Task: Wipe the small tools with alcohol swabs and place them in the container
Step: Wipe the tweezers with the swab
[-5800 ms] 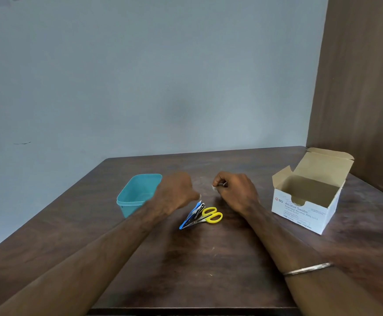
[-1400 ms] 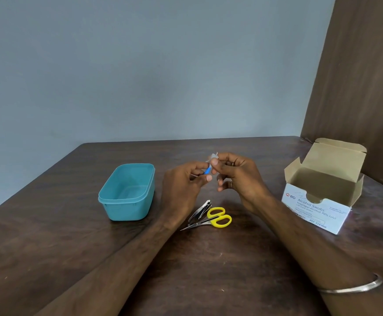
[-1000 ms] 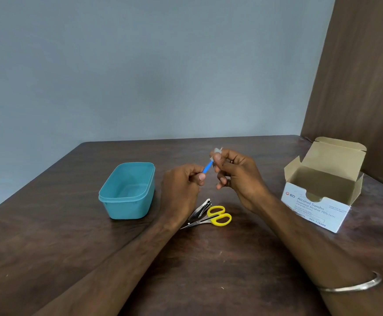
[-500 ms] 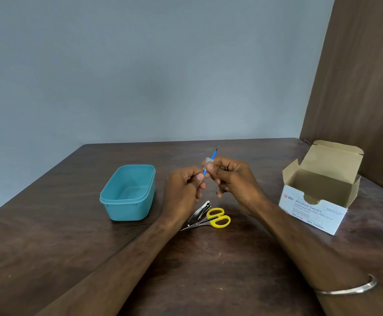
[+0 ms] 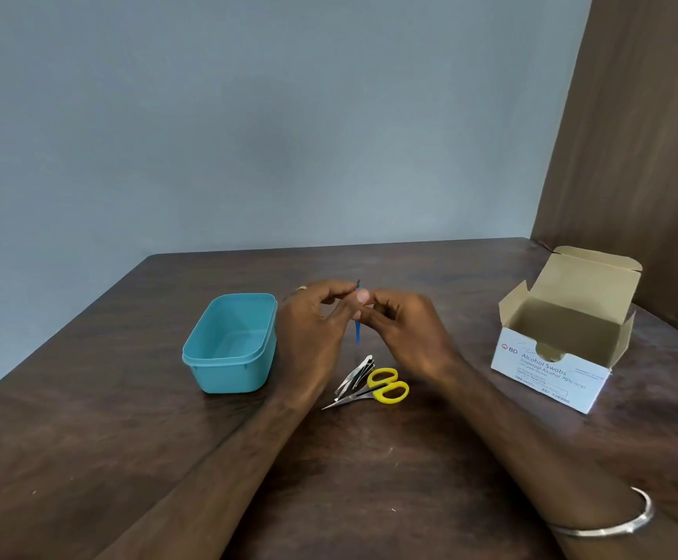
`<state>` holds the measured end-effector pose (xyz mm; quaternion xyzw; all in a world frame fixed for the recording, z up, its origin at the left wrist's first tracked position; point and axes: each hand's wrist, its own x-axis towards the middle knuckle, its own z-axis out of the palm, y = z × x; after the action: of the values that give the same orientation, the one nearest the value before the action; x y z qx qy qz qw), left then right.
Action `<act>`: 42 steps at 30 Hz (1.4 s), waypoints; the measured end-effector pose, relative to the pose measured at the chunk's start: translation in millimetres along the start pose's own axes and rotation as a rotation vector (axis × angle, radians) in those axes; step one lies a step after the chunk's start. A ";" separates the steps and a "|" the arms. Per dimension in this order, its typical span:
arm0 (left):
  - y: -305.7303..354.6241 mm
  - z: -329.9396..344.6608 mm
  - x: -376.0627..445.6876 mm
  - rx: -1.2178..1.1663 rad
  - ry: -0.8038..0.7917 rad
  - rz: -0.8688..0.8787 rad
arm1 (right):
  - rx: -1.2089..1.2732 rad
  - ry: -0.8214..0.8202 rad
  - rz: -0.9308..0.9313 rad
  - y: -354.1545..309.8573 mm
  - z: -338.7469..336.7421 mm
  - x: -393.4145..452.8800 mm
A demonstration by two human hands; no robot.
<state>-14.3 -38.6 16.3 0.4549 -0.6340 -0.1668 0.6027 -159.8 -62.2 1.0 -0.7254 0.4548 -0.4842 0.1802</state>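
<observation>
While both hands meet above the counter [image 5: 369,478], the left hand [image 5: 313,329] and right hand [image 5: 406,333] pinch one thin blue tool [image 5: 356,333] between them; the swab is not visible. The tool's long axis runs near upright, dark tip up, blue end hanging below the fingers. The teal container [image 5: 230,343] sits just left of the left hand, the nearer one, so the drop goes leftward. Yellow scissors [image 5: 386,388] and nail clippers [image 5: 355,377] lie just below the hands, the swab box [image 5: 551,365] well right. Half a second ago the tool tilted, more of it above the fingers; now more hangs below.
</observation>
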 end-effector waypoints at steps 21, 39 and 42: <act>0.5 -7.5 11.1 -0.141 0.127 -0.140 | -0.101 -0.072 0.050 6.0 -5.3 -2.0; 5.0 -8.7 12.8 0.076 -0.047 -0.113 | 0.487 0.297 0.272 1.6 -43.1 9.5; 5.5 -5.0 7.6 0.217 -0.164 -0.043 | 0.621 0.336 0.312 -0.7 -41.8 7.8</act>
<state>-10.7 -39.9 26.2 0.5159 -0.6856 -0.1467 0.4922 -194.8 -60.9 25.2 -0.4688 0.4147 -0.6778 0.3857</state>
